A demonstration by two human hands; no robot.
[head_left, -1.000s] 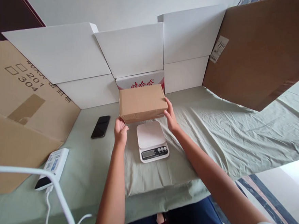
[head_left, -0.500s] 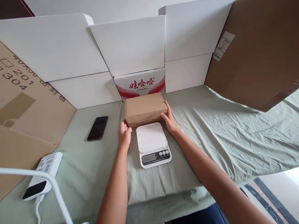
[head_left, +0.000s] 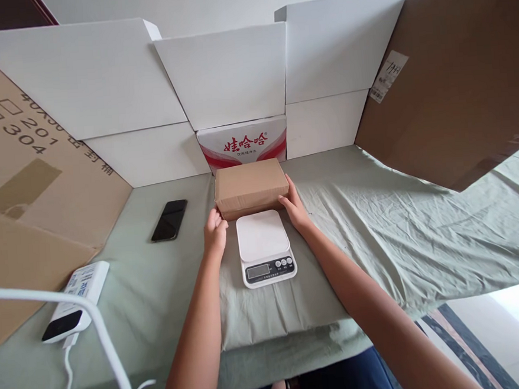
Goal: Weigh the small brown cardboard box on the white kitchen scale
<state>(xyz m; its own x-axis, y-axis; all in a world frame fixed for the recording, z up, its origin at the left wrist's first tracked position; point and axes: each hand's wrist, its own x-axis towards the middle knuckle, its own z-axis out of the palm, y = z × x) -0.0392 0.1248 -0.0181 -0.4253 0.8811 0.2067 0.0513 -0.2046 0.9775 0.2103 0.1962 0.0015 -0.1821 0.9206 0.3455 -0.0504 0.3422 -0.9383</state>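
A closed brown cardboard box (head_left: 250, 183) lies between my two hands, just behind a white kitchen scale (head_left: 262, 239). My left hand (head_left: 215, 228) grips the box's near left corner, with its fingers curled. On the other side, my right hand (head_left: 293, 205) holds the right end, thumb on the front face and fingers along the side. The scale's flat platform carries nothing, and its display looks blank. Whether the box rests on the cloth or is slightly raised I cannot tell.
A black phone (head_left: 169, 220) lies to the left. Nearer stands a white power bank (head_left: 77, 303) with a white cable (head_left: 101, 336). White boxes (head_left: 229, 78) and a red-printed carton (head_left: 243, 143) form a wall behind. Large cardboard sheets (head_left: 447, 80) flank the green cloth (head_left: 404, 226).
Both hands keep their hold on the box, with no clear movement of it. The whole view has shifted very slightly.
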